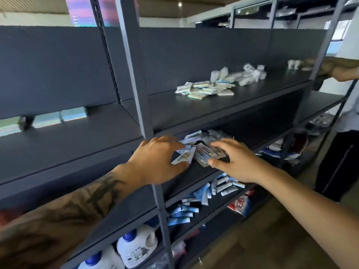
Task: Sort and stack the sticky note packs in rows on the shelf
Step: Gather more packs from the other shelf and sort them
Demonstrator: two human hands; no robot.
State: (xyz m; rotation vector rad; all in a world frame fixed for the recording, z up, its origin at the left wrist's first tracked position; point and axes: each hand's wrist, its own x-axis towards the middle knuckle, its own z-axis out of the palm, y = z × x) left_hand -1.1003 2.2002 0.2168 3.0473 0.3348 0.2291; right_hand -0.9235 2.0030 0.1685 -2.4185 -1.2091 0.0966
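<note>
A loose heap of small clear-wrapped packs (204, 144) lies on the second shelf board down, behind a grey upright post (136, 74). My left hand (159, 160) reaches in from the left and pinches one flat pack (183, 157) between thumb and fingers. My right hand (235, 160) comes in from the right with fingers spread and its fingertips on the heap. On the upper shelf (213, 109) lies a scattered pile of sticky note packs (206, 88). A short row of pale blue-green packs (50, 119) stands on the left bay of that shelf.
More white wrapped items (250, 73) lie farther right on the upper shelf. Tubes (219, 187) and white bottles with blue caps (132, 245) fill the lower shelves. Another person (345, 113) stands at the right end with an arm on the shelf.
</note>
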